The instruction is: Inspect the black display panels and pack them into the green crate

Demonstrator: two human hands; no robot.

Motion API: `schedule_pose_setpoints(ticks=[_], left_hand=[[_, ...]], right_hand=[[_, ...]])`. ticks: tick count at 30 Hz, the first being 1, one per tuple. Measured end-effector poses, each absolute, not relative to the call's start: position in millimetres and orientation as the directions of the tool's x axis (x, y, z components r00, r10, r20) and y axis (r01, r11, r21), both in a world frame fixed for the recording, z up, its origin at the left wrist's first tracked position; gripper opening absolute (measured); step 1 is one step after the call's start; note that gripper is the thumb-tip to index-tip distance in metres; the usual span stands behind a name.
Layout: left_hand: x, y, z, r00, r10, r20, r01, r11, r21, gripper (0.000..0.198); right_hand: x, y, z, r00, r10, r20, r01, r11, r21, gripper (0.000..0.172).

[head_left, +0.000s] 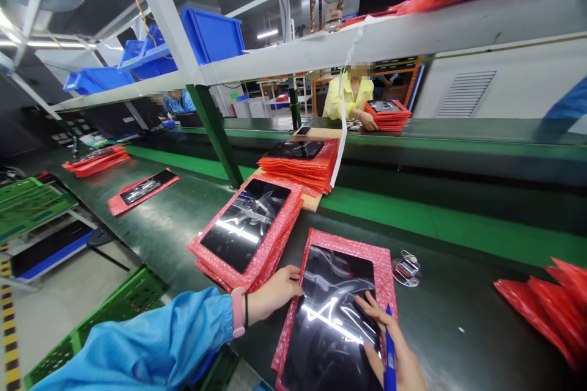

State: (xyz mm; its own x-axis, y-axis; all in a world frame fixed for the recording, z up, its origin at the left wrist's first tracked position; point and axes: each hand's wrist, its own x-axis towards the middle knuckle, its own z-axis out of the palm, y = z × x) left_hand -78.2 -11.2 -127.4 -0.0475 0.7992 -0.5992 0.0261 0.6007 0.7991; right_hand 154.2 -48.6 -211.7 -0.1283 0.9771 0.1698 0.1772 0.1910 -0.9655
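Observation:
A black glossy screen panel (337, 299) under clear film lies on red bubble wrap (385, 269) directly before me. My left hand (275, 292) has its bent fingers pinched at the panel's left edge. My right hand (397, 348) rests its fingertips on the panel's right side, with a blue pen (389, 354) tucked between its fingers. Left of this, another black panel (247, 223) tops a stack of red bubble-wrap bags (275, 244). A small clear and metallic item (406, 267) lies right of the panel.
Behind stands a further stack of red bags (298, 171). Red bags (545, 305) lie at the right. A smaller wrapped panel (149, 187) is on the left bench. A green post (213, 128) rises from the bench; green crates (101, 330) stand below. A person in yellow (342, 95) works opposite.

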Motion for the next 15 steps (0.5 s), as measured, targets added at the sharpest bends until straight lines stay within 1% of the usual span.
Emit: schedule_pose_setpoints(ticks=[2,4,9,11,15], left_hand=[[-76.6,-8.8,-123.7,-0.039,0.750,-0.660,0.016,0.661,0.751,0.034],[-74.6,-6.3,-119.5,-0.043,0.719,-0.693,0.001,0.694,0.720,0.038],[-71.3,-3.6,-105.8,-0.061,0.755,-0.652,-0.043,0.651,0.758,0.045],[-69.4,-2.9,-99.6,-0.010,0.772,-0.635,-0.065,0.633,0.771,0.045],[-56.6,0.7,-92.2,0.193,0.794,-0.576,-0.075,0.598,0.798,0.031]], right_hand=[[152.5,-48.2,-215.9,-0.120,0.975,0.188,0.126,0.202,-0.971,0.020],[150.9,-47.2,-219.6,-0.108,0.973,0.203,0.101,0.214,-0.972,0.019],[150.6,-42.2,-223.9,-0.089,0.970,0.227,0.055,0.232,-0.971,0.018],[151.5,-41.5,-223.3,-0.081,0.970,0.228,0.051,0.233,-0.971,0.016],[156.3,-44.4,-217.2,-0.097,0.974,0.204,0.034,0.208,-0.978,0.020]])
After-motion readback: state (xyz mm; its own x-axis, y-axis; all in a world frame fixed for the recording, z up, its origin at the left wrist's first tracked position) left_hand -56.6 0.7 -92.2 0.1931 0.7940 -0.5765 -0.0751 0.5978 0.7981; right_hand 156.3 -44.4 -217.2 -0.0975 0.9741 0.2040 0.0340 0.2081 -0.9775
